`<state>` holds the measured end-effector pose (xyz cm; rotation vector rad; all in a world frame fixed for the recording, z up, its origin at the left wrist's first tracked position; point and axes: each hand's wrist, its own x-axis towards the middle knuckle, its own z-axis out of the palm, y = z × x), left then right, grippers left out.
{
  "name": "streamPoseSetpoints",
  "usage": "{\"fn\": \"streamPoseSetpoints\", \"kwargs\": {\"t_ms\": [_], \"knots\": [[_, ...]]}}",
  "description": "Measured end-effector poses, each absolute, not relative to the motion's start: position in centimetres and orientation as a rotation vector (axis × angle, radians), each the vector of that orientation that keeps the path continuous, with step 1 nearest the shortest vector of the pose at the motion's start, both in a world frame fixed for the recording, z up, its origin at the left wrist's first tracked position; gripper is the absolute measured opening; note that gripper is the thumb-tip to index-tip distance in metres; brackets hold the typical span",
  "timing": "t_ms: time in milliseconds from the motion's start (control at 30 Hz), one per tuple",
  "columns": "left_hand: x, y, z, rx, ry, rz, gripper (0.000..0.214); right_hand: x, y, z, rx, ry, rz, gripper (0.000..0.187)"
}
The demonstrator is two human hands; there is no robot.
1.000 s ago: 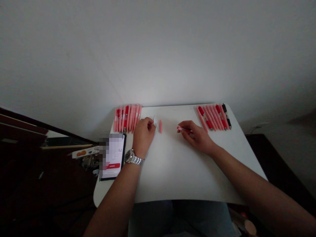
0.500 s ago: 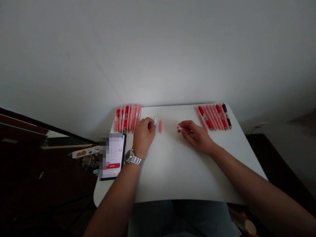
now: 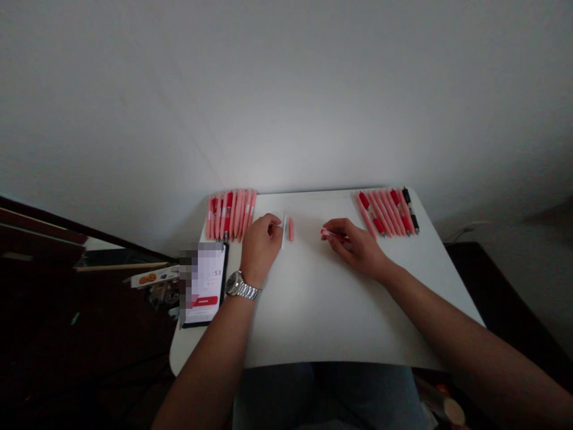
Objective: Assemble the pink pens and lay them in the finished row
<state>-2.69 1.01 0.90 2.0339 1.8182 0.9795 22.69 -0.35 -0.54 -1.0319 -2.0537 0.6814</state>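
My left hand (image 3: 263, 240), with a metal watch (image 3: 240, 285) on its wrist, is over the left middle of the white table. Its thumb and finger pinch a thin, whitish, stick-like piece (image 3: 284, 230), too small to name surely. Just right of that piece a short pink pen barrel (image 3: 290, 229) lies on the table, apart from the fingers. Across from it, my right hand (image 3: 353, 248) is closed round a red and white pen (image 3: 330, 233); its red end points left, and the fingers hide part of it.
Pink, red and clear-wrapped pens (image 3: 231, 215) lie in a row at the back left. Another row of pens (image 3: 388, 212), with a black one at its right end, lies at the back right. A phone (image 3: 206, 298) rests by the left edge of the table (image 3: 322, 322). A wall stands behind.
The whitish piece in my left hand has shifted slightly right and now reaches lower beside the fingers. Both hands stay nearly still, and the pens lie as before.
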Motion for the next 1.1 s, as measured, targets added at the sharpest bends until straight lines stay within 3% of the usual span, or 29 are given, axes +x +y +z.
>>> {"fn": "streamPoseSetpoints", "kwargs": {"t_ms": [767, 1100], "knots": [[-2.6, 0.9, 0.9, 2.056, 1.754, 1.100, 0.018, 22.6, -0.2, -0.8, -1.077, -2.029, 0.696, 0.020], [-1.1, 0.0, 1.9, 2.207, 1.366, 1.143, 0.015, 22.4, 0.1, -0.8, -1.110, -2.011, 0.669, 0.020]]}}
